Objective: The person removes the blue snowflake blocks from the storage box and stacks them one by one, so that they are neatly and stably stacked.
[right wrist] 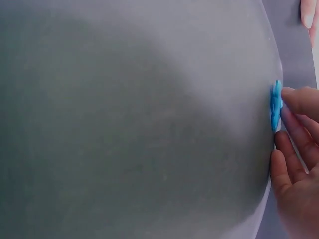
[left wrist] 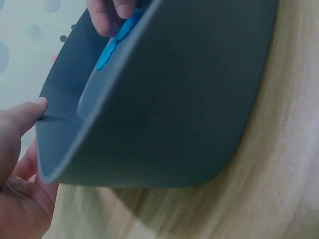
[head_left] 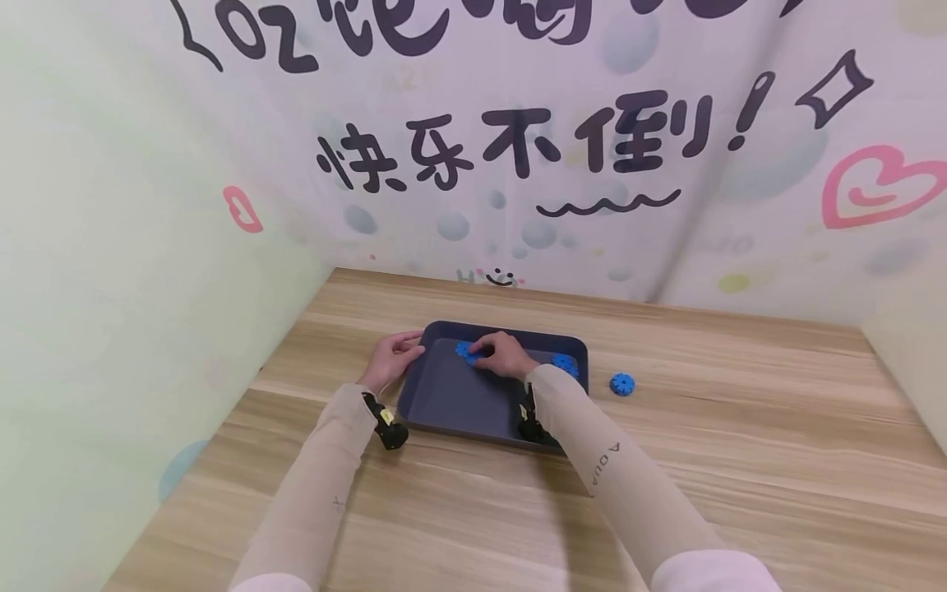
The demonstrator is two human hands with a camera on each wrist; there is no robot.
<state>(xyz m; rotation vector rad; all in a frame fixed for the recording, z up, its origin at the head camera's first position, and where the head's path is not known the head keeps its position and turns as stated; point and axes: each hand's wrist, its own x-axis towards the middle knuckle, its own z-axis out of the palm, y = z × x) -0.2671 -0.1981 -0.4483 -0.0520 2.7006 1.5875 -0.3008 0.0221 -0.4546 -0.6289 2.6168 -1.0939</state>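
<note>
- The right hand reaches over the tray with thumb and fingers curled together, pinching a blue notched piece at their tips; whether a second one sits under the fingers I cannot tell.
- That piece is directly below the right fingertips, on the tray floor toward its far side. The grip looks light and edge-on, which probably allows small shifts without lifting.
- To the left of that hand, the left hand is clamped on the tray: the left wrist view shows the thumb over the rim and the other fingers against the outside of the wall. This hold likely keeps the tray from sliding while the right fingers work inside.
- Just right of the right hand, past the wrist, more blue pieces lie at the tray's other end, partly hidden by the wall or each other, so I cannot count them.
- Farther right, outside the tray, a loose blue piece rests flat on the wooden table, apart from the rim and seemingly within easy reach.
- Beneath both hands, the tray sits on the table between the forearms, a place that presumably suits two-handed work.
- Beyond the hands hangs a printed cloth.
</note>
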